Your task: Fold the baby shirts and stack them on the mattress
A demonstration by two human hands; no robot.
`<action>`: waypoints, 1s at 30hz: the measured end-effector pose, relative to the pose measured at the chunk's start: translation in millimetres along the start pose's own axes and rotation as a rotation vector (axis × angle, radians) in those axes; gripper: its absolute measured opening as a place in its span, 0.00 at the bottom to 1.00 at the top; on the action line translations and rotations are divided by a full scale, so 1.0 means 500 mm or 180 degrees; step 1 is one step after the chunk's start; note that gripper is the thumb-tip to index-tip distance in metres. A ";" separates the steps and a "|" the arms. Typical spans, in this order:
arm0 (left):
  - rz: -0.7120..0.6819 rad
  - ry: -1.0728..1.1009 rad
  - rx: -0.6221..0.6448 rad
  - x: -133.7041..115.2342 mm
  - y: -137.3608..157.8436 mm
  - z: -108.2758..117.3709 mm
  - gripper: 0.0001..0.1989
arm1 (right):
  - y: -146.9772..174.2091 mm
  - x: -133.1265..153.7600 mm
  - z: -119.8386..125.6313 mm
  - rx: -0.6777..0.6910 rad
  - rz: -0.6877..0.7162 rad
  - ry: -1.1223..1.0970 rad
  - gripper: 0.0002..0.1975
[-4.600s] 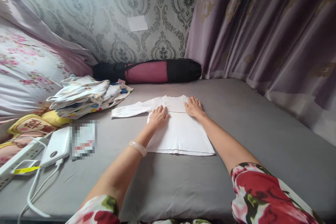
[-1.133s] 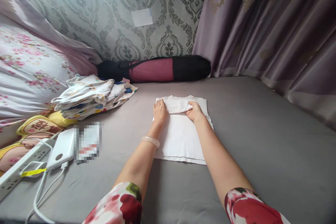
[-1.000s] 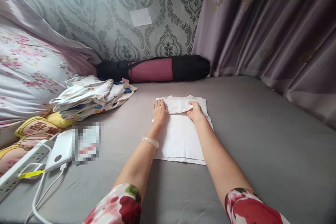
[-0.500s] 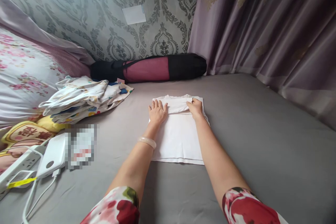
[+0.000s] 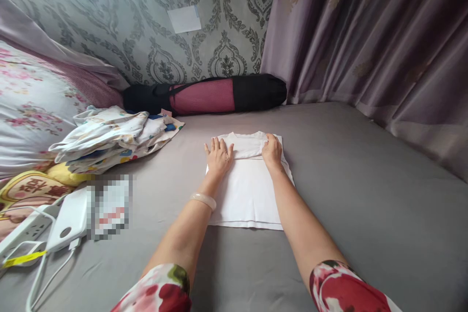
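From a distance, I seem to be folding the sleeve (image 5: 249,147) over the shirt (image 5: 243,190), between near and far edges of the surface (image 5: 351,195), fingers of my left hand (image 5: 219,157) spread, of my right hand (image 5: 272,152) curled, whether pinching I cannot tell, so next smoothing seems needed.

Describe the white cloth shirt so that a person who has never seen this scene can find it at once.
Start from the broad, grey, cloth-covered surface and look to its middle. There, the white cloth shirt lies flat, touched by the bare left hand and bare right hand. Unlike the rumpled stack of patterned clothes on the left, it is plain white.
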State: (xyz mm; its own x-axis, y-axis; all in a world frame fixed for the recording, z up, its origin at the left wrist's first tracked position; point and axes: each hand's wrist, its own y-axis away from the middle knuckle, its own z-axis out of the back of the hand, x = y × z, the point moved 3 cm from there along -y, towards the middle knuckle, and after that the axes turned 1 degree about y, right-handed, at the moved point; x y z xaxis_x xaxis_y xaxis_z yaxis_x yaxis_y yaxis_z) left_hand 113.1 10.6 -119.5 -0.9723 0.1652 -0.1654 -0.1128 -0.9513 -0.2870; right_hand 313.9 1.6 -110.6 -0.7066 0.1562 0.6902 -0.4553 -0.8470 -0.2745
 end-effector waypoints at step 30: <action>-0.0249 0.0031 -0.0179 -0.048 -0.005 0.003 0.31 | 0.067 0.073 -0.041 0.1067 0.0910 0.1399 0.27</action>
State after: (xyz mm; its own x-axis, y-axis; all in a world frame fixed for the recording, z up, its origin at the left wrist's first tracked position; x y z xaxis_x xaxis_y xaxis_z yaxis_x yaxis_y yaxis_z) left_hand 136.6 8.8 -113.4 -0.9589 0.2413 -0.1494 -0.1765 -0.9193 -0.3518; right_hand 261.7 -10.7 -108.0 -0.9648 0.0337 0.2606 -0.0705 -0.9886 -0.1333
